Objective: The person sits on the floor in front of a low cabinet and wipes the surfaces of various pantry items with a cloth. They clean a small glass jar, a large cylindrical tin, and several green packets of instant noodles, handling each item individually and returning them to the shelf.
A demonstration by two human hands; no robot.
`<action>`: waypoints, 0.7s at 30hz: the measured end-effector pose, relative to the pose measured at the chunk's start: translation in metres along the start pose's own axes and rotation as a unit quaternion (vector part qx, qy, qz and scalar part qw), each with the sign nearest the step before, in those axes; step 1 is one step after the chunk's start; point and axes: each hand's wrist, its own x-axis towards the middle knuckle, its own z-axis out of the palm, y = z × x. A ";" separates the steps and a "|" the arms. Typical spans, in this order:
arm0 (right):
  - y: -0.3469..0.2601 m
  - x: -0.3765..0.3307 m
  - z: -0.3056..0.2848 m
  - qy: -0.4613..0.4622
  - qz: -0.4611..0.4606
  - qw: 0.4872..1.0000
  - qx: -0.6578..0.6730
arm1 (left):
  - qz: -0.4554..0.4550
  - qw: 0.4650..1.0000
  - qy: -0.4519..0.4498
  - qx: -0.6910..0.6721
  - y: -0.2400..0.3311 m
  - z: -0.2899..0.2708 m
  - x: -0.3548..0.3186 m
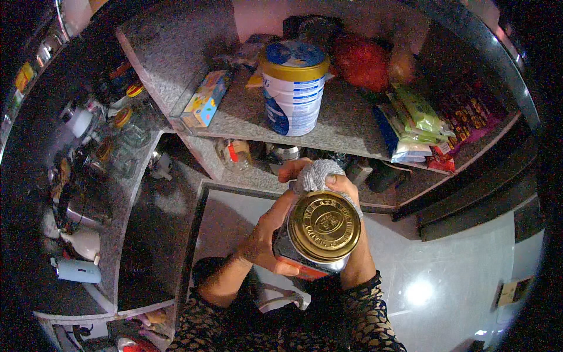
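I hold a tin out in front of me, over the floor and clear of the shelf. Its gold lid points up at my eyes, so the long axis runs nearly along my line of sight, the hidden base leaning toward 7 o'clock; a strip of dark and red-orange side shows there.

Both hands are closed on it. My left hand wraps the flank at 9 o'clock, its forearm coming up from about 8. My right hand lies along the 3 o'clock side, the forearm rising from 5, with the thumb bent over a grey ribbed cloth bunched at the tin's 12 o'clock edge. Fingertips also touch the cloth's left end; the picture is grainy, and I can't say for sure whose they are.

Taking the tin as the clock's centre, a white-and-blue tub stands upright on the shelf close to 12, green packets lie at 1, a small blue box sits between 10 and 11, and a glass jar is at 10.
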 end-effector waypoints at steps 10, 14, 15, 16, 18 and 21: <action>-0.018 -0.031 0.045 0.208 -0.157 0.955 -0.142 | 0.053 0.985 0.162 -0.012 -0.015 -0.018 -0.010; -0.013 -0.033 0.059 0.200 -0.209 0.911 -0.293 | -0.028 0.960 0.269 -0.072 0.009 -0.009 -0.009; -0.009 -0.033 0.061 0.175 -0.229 0.901 -0.323 | -0.007 0.959 0.276 -0.066 0.008 -0.012 -0.008; -0.005 -0.033 0.063 0.150 -0.250 0.889 -0.352 | -0.010 0.950 0.301 -0.082 0.005 -0.016 -0.013; 0.006 -0.030 0.067 0.084 -0.305 0.872 -0.373 | -0.013 0.930 0.350 -0.116 -0.004 -0.024 -0.021; 0.025 -0.037 0.066 0.022 -0.381 0.766 -0.518 | -0.002 0.905 0.399 -0.148 -0.010 -0.041 -0.026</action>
